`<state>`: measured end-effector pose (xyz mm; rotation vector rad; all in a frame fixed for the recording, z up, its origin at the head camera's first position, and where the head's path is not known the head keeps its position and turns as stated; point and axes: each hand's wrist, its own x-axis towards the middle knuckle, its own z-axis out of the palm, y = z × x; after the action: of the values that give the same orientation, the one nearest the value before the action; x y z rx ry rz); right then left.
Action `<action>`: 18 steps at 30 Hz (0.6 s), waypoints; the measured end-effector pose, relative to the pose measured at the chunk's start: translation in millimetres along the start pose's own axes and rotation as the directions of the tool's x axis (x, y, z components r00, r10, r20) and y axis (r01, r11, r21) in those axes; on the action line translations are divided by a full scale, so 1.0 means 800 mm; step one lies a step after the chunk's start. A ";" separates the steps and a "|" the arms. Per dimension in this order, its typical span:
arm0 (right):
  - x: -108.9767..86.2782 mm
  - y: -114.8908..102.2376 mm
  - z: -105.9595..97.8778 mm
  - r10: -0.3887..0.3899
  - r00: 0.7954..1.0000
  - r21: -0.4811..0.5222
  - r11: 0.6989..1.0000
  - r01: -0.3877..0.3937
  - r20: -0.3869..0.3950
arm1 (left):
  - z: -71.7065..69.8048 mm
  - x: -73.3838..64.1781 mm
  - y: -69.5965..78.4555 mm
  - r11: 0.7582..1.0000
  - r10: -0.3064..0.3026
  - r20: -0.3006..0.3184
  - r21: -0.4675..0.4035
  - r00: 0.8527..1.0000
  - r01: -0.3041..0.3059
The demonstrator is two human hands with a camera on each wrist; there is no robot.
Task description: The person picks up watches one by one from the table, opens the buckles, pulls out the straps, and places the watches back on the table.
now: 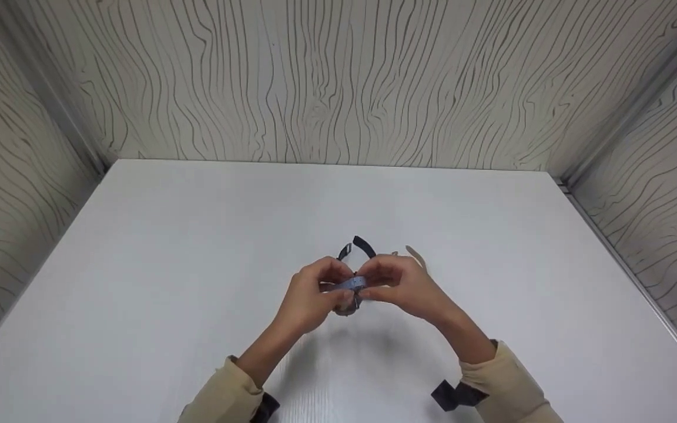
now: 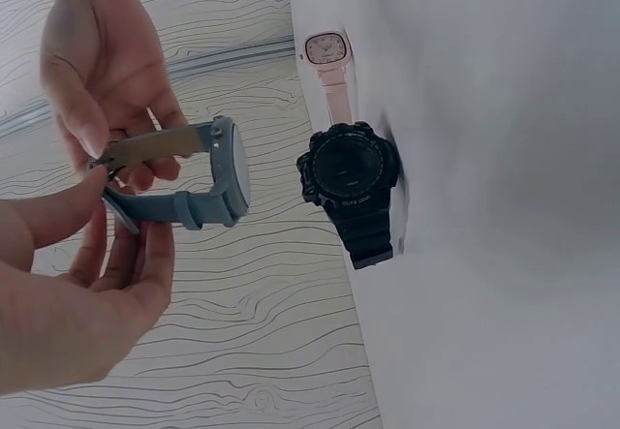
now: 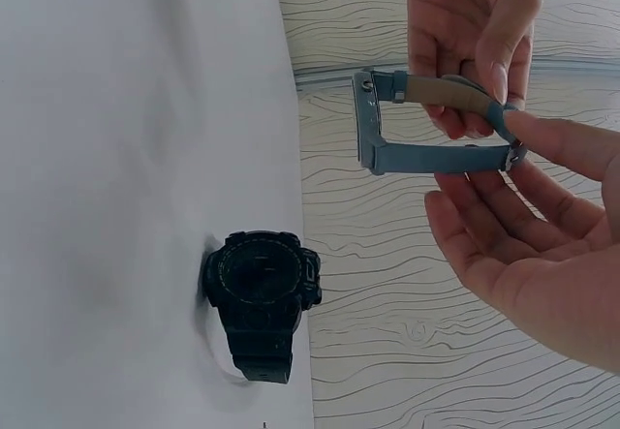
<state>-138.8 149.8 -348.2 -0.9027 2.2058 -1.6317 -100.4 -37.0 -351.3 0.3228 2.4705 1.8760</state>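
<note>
A wristwatch with a blue-grey strap (image 1: 353, 283) is held up between both hands, its strap bent into a loop. In the left wrist view its case (image 2: 231, 172) faces away from the palms, and the strap's tan lining shows. My left hand (image 1: 309, 299) pinches the strap near the buckle between thumb and fingers. Opposite it, my right hand (image 1: 412, 288) pinches the strap at the buckle end (image 3: 511, 156). Fingers partly hide the buckle, so I cannot tell whether it is fastened.
A black sports watch (image 2: 349, 168) lies on the white table (image 1: 197, 235) just beyond the hands. To its right is a pink watch (image 2: 326, 49), mostly hidden by my right hand in the head view. Wood-patterned panels (image 1: 315, 82) stand behind the table and at both sides.
</note>
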 end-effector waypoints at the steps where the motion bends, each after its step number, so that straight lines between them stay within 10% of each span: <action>1: 0.000 0.000 0.000 0.004 1.000 -0.001 1.000 -0.004 0.005 | 0.000 0.000 0.000 1.000 -0.002 0.004 0.003 1.000 0.002; 18: 0.000 -0.006 0.002 -0.176 0.984 -0.105 0.980 0.172 -0.032 | 0.000 0.002 0.005 0.997 0.034 -0.001 0.065 0.999 -0.034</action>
<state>-137.0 147.8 -344.4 -1.1285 2.3134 -1.6374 -101.5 -35.8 -347.5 0.3664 2.5477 1.8121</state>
